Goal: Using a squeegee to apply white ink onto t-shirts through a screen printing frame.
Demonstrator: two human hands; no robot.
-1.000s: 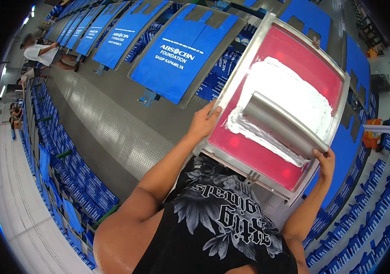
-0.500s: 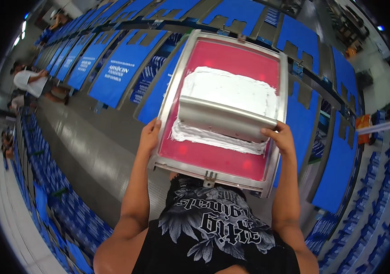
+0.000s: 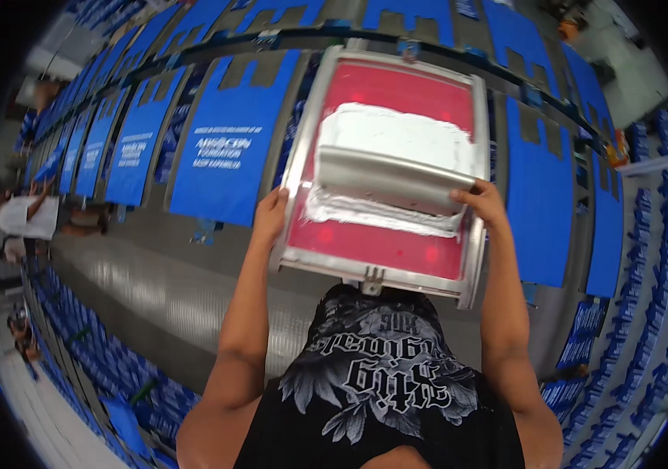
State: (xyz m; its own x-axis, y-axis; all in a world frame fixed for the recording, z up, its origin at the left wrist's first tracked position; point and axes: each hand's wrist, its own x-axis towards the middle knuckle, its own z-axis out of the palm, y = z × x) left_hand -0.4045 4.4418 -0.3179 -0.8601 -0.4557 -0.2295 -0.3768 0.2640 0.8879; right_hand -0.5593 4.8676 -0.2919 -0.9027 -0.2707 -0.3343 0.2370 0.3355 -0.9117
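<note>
A silk-screen frame (image 3: 303, 148) with a metal rim and a red mesh is held tilted in front of my body. Thick white ink (image 3: 396, 131) covers the middle of the mesh. Across the ink lies a wide metal squeegee (image 3: 385, 181), slanting down slightly to the right. My left hand (image 3: 271, 215) is closed around the frame's left side. At the squeegee's right end, my right hand (image 3: 484, 203) pinches its edge, close to the frame's right rail; whether the palm also bears on that rail is hidden.
Blue bag-shaped sheets (image 3: 224, 141) with white print lie on boards along a long table, left and right of the frame. A rail (image 3: 326, 33) with brackets runs behind it. Racks of blue pieces (image 3: 647, 258) stand at right and lower left. A person in white (image 3: 29, 217) is at far left.
The screen frame has risen a little in view and stands straighter, with both hands still on it. The table and sheets have shifted and turned in view.
</note>
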